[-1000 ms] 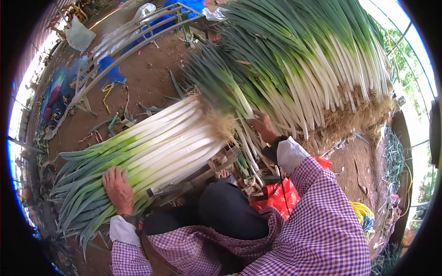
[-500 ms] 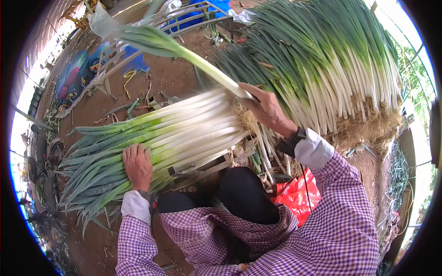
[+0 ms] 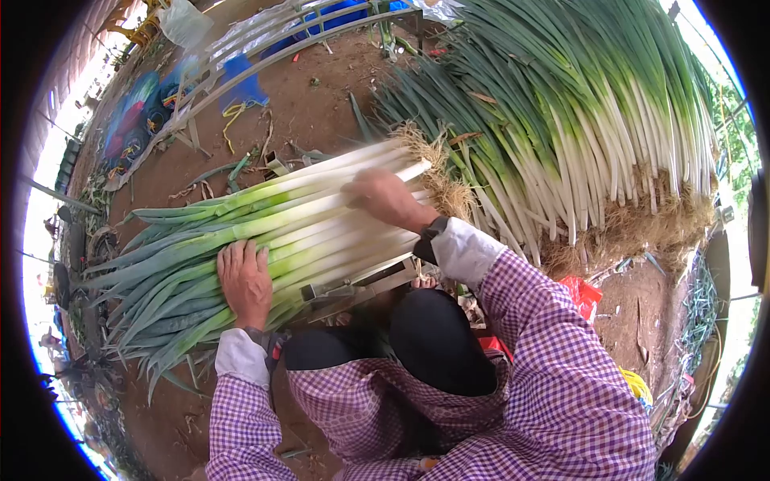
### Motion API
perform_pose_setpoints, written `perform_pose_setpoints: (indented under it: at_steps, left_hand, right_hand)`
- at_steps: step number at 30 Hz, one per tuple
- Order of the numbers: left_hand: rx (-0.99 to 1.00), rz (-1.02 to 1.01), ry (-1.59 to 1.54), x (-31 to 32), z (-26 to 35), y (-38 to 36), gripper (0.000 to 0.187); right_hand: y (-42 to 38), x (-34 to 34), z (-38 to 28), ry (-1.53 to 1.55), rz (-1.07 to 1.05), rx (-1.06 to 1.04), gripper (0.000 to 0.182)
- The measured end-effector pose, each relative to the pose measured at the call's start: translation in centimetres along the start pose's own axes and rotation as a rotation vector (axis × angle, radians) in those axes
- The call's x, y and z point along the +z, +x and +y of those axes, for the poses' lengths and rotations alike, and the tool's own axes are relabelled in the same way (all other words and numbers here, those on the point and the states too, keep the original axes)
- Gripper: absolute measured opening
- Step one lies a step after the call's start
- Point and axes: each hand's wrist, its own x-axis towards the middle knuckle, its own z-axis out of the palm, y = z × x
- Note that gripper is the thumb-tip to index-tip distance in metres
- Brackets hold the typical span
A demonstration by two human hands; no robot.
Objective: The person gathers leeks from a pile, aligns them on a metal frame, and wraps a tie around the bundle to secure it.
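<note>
**Two hands on a flat bundle of leeks**

At the far left we saw clutter [image 3: 128, 128] along the rim of the dirt ground [image 3: 305, 104], and long metal bars [image 3: 265, 48] slanting across the top left. The ground between those bars and the leaves was bare apart from scraps, the widest open room in view.

The leek bundle [image 3: 321, 212] lay on its side in front of us, green leaves fanning out to the left, white shanks and roots pointing right. It rested on a metal frame [image 3: 353, 284], just above the dark trousers at our knees.

Our left hand [image 3: 245, 280] lay flat, fingers spread and pressed down on the near edge of the bundle where green turned pale. Our right hand [image 3: 385, 196] rested on top of the white ends, near the roots; it was blurred, so we could not tell whether the fingers were closed on a stalk or only laid on it.

To the right, the big leek heap [image 3: 577, 120] crowded close, its nearest stalks touching the bundle's root end, leaving little room there. A red bag [image 3: 581, 293] showed beside our right sleeve, below the heap's roots.
</note>
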Motion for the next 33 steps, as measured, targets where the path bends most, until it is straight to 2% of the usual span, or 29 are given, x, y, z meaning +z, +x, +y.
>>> perform_pose_setpoints:
  at_steps: [7, 14, 15, 19, 22, 26, 29, 30, 31, 33]
  left_hand:
    - [-0.041, -0.022, -0.011, -0.4, 0.2, 0.0, 0.028]
    - [-0.076, 0.018, -0.066, -0.5, 0.2, 0.0, 0.027]
    - [-0.079, 0.023, -0.068, -0.4, 0.1, 0.0, 0.024]
    - [-0.221, 0.007, -0.234, -0.1, -0.3, 0.1, 0.022]
    - [-0.176, -0.053, -0.188, -0.6, -0.3, 0.1, 0.030]
    - [-0.046, 0.037, 0.050, -1.0, -0.1, 0.9, 0.040]
    - [0.010, -0.029, 0.103, -0.2, -0.7, 1.5, 0.058]
    - [-0.082, -0.127, 0.103, 0.4, -1.0, 1.4, 0.067]
    - [-0.003, -0.107, 0.153, 0.5, -1.1, 1.6, 0.060]
    - [0.013, -0.155, 0.188, 0.7, -0.9, 1.6, 0.051]
  right_hand:
    - [0.7, 2.2, -0.1, 0.057, -0.022, -0.019, 0.029]
    - [-0.9, 0.2, 0.5, 0.153, -0.039, 0.075, 0.027]
    - [-0.8, 0.0, 0.6, 0.106, -0.135, 0.117, 0.030]
    - [-1.2, 0.6, 1.4, 0.144, -0.104, 0.081, 0.025]
    - [-1.5, 0.7, 1.6, 0.142, -0.114, 0.127, 0.022]
    - [-1.4, 0.5, 0.9, 0.117, -0.139, 0.181, 0.020]
    - [-1.6, 1.1, 1.3, 0.109, -0.106, 0.184, 0.021]
    - [-1.7, 1.3, 1.8, 0.159, -0.088, 0.155, 0.022]
    - [-1.7, 1.6, 2.2, 0.175, -0.087, 0.152, 0.021]
    - [-1.3, 1.2, 1.5, 0.172, -0.098, 0.152, 0.021]
